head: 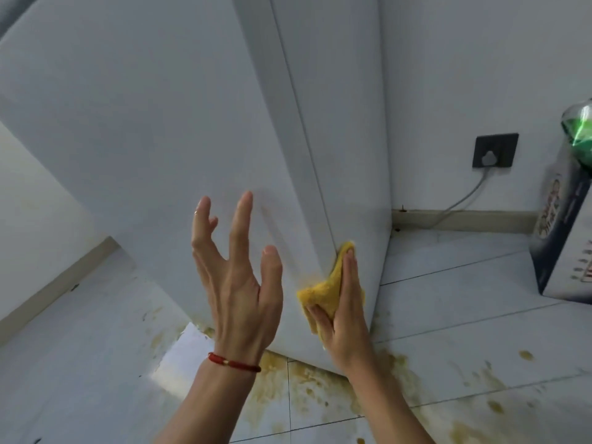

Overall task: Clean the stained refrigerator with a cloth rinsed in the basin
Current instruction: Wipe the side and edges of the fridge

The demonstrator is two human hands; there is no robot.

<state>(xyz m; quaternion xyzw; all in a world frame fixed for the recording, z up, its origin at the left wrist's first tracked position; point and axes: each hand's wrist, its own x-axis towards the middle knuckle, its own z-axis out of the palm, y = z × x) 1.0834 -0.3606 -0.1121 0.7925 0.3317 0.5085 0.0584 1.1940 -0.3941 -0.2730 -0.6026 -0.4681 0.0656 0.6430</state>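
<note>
The white refrigerator [153,129] fills the upper left and middle of the head view, its front corner edge running down to the floor. My right hand [344,312] presses a yellow cloth [323,293] flat against that corner edge, low down near the floor. My left hand [238,280] hovers in front of the fridge door with fingers spread, holding nothing; a red bracelet circles its wrist. A faint streak shows on the door just right of the left hand's fingers. No basin is in view.
Yellow-brown stains [320,389] cover the white floor tiles under and right of the fridge. A dark wall socket [495,150] with a grey plug and cord sits on the right wall. A dark blue box [563,238] with a green-tinted bottle [579,129] stands at the far right.
</note>
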